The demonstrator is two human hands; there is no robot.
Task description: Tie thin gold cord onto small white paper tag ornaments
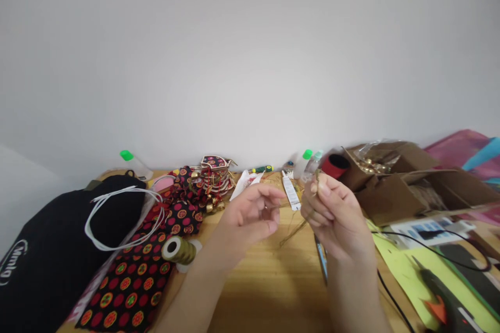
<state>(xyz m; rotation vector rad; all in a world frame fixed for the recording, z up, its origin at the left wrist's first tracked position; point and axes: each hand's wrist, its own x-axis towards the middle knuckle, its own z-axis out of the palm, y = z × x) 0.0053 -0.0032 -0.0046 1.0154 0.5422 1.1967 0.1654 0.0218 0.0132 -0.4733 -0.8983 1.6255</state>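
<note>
My right hand (336,213) is raised over the wooden table, thumb and fingertips pinched on an olive-gold thread. A short bit of it sticks up above the fingertips, and loose strands of the thread (292,232) trail down to the left of the hand. My left hand (252,213) faces it from a short distance, thumb and bent fingers apart, with nothing visible between them. Beside my left wrist stands a tilted spool of olive thread (182,251). Dark patterned fabric (130,291) lies left of the spool.
At the left are a black bag (74,234) and a coil of white cord (94,218). Small bells (214,204) and a white tube (291,191) lie farther back. Cardboard boxes (378,200) and a glue gun (441,296) with a black cable occupy the right.
</note>
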